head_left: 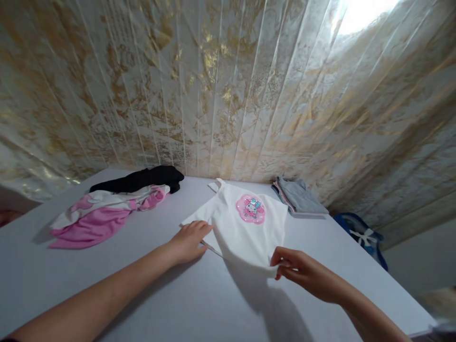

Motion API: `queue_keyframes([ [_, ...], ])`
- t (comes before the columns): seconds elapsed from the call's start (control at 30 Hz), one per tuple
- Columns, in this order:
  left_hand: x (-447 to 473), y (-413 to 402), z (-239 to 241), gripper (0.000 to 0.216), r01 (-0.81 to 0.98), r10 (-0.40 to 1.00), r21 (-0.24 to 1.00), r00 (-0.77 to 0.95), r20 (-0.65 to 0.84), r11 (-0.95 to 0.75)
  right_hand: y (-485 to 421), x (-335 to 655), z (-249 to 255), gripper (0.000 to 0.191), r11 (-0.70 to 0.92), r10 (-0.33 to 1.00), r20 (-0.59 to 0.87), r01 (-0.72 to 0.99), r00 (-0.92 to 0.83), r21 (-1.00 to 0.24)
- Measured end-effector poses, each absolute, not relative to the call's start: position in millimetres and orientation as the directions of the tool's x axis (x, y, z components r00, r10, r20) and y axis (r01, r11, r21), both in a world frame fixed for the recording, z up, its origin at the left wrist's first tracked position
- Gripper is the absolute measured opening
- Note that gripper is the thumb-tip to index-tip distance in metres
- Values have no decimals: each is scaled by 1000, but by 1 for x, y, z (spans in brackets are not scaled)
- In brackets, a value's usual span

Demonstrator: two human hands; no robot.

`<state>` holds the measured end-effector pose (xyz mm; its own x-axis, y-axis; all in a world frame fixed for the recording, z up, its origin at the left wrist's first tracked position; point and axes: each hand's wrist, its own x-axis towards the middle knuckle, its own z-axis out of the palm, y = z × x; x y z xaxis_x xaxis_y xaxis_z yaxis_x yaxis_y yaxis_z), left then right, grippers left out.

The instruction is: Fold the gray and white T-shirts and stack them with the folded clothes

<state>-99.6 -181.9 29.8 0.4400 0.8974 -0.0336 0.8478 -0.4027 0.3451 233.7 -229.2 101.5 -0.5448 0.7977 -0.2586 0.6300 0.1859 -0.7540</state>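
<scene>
A white T-shirt (242,237) with a pink cartoon patch lies spread in the middle of the table, its collar toward the wall. My right hand (295,266) pinches the near right corner of its hem and lifts that edge off the surface, so a shadow falls below. On the shirt's left side, near the sleeve, rests my left hand (190,240). Its fingers are stretched over the fabric edge, with the thumb lower and apart from them.
Back left on the white table (149,294) lie a black garment (138,180) and a crumpled pink and white garment (96,221). A folded grey stack (302,197) sits back right. Past the right edge is a blue-trimmed bag (363,237). A patterned curtain (213,95) stands behind.
</scene>
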Motion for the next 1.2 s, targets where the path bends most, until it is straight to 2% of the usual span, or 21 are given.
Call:
queue_keyframes([
  [0.13, -101, -162, 29, 28, 866, 892, 217, 448, 62, -450, -231, 244, 93, 14, 111, 818, -237, 548, -524, -829],
  [0.23, -107, -170, 44, 19, 857, 883, 225, 468, 36, -463, -234, 246, 87, 13, 52, 818, -260, 517, -513, -855],
  [0.3, -112, -189, 61, 18, 855, 892, 310, 450, -44, -416, -238, 247, 84, 15, -28, 747, -364, 521, -556, -853],
  [0.4, -118, -217, 92, 11, 813, 838, 531, 448, -310, -238, -233, 250, 79, 23, -97, 615, -488, 555, -620, -826],
  [0.43, -120, -220, 100, 11, 775, 785, 602, 489, -381, -191, -226, 252, 78, 26, -80, 628, -477, 559, -615, -826],
  [0.5, -125, -212, 107, 21, 735, 778, 659, 504, -375, -160, -203, 256, 72, 29, 3, 755, -367, 563, -543, -827],
  [0.57, -135, -189, 99, 26, 805, 909, 567, 353, -221, -175, -173, 259, 64, 28, 108, 888, -202, 614, -413, -782],
  [0.63, -151, -159, 80, 32, 925, 989, 364, 138, -50, -110, -142, 258, 56, 24, 156, 949, -91, 701, -301, -696],
  [0.67, -159, -145, 70, 35, 960, 998, 274, 56, -17, -49, -127, 256, 52, 24, 175, 963, -43, 741, -266, -649],
  [0.7, -168, -133, 60, 37, 975, 998, 222, 35, -43, -25, -114, 253, 48, 26, 204, 969, 10, 780, -246, -591],
  [0.8, -182, -110, 41, 36, 976, 989, 209, 87, -120, -61, -82, 236, 40, 38, 282, 959, 151, 868, -240, -408],
  [0.87, -181, -105, 41, 25, 975, 988, 210, 95, -124, -68, -67, 222, 37, 41, 306, 950, 175, 882, -259, -358],
  [0.97, -172, -111, 55, 11, 976, 991, 203, 95, -90, -75, -57, 208, 39, 25, 317, 948, 152, 888, -281, -335],
  [1.07, -169, -141, 73, 12, 976, 993, 191, 95, 75, -107, -65, 214, 50, 17, 305, 946, 198, 915, -258, -264],
  [1.13, -170, -172, 80, 12, 980, 952, 123, 119, 281, -159, -81, 227, 58, 14, 372, 904, 309, 899, -294, -233],
  [1.17, -171, -186, 81, 10, 975, 954, 119, 153, 258, -189, -91, 233, 61, 12, 447, 865, 360, 863, -351, -234],
  [1.2, -171, -199, 81, 9, 960, 967, 160, 208, 146, -231, -102, 239, 63, 10, 522, 833, 362, 812, -419, -260],
])
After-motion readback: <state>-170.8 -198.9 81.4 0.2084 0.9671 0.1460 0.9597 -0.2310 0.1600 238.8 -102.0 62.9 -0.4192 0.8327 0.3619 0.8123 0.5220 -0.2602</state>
